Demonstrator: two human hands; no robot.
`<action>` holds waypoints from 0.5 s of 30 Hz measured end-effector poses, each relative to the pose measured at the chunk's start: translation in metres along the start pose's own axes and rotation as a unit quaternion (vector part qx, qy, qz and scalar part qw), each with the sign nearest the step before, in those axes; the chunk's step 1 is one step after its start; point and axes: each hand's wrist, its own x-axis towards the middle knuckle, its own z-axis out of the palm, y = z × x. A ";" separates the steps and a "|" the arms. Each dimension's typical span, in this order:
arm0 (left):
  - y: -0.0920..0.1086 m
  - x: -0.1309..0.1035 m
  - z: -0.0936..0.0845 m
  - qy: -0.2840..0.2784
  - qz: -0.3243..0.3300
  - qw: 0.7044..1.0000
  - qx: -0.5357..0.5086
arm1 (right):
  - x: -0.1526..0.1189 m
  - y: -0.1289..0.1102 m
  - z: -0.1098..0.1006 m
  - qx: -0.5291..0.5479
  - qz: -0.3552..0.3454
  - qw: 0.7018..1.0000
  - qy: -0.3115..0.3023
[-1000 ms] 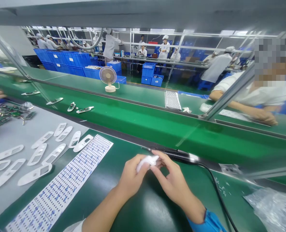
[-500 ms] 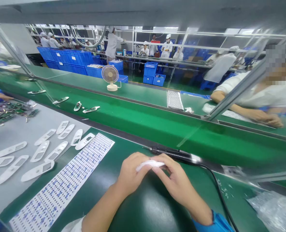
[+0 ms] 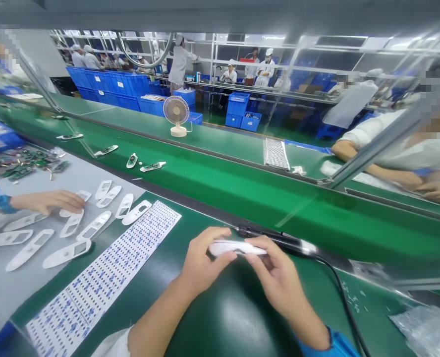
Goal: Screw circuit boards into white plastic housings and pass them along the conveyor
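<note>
A white elongated casing (image 3: 238, 247) is held level between both hands above the green table (image 3: 212, 307). My left hand (image 3: 203, 260) pinches its left end, fingers behind and thumb in front. My right hand (image 3: 275, 272) grips the right end in the same way. A sheet of blue and black stickers (image 3: 104, 277) lies to the left of my hands. Beyond my hands rests a black electric screwdriver (image 3: 279, 239) with a cable.
Several white shells (image 3: 94, 225) lie on a grey mat at left, where a co-worker's hand (image 3: 56, 201) reaches in. Circuit boards (image 3: 30, 163) are piled behind. A green conveyor (image 3: 212, 183) carries small assemblies. Plastic bags (image 3: 428, 325) lie at right; a metal bar (image 3: 383, 134) slants there.
The casing has turned so that more of its side shows between my hands. A co-worker's hand has come in over the white shells at left. The view has shifted slightly.
</note>
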 end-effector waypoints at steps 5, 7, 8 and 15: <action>0.005 0.000 -0.001 -0.022 -0.114 0.991 -0.067 | 0.002 0.001 -0.007 0.024 0.045 0.998 0.042; 0.006 0.000 0.000 -0.016 -0.118 0.991 -0.067 | 0.002 0.000 -0.006 0.021 0.046 0.998 0.042; 0.007 0.000 0.000 -0.013 -0.116 0.991 -0.063 | 0.002 0.000 -0.006 0.019 0.044 0.998 0.041; 0.009 0.000 0.001 0.002 -0.125 0.990 -0.070 | 0.001 0.006 -0.005 0.003 0.074 0.997 0.030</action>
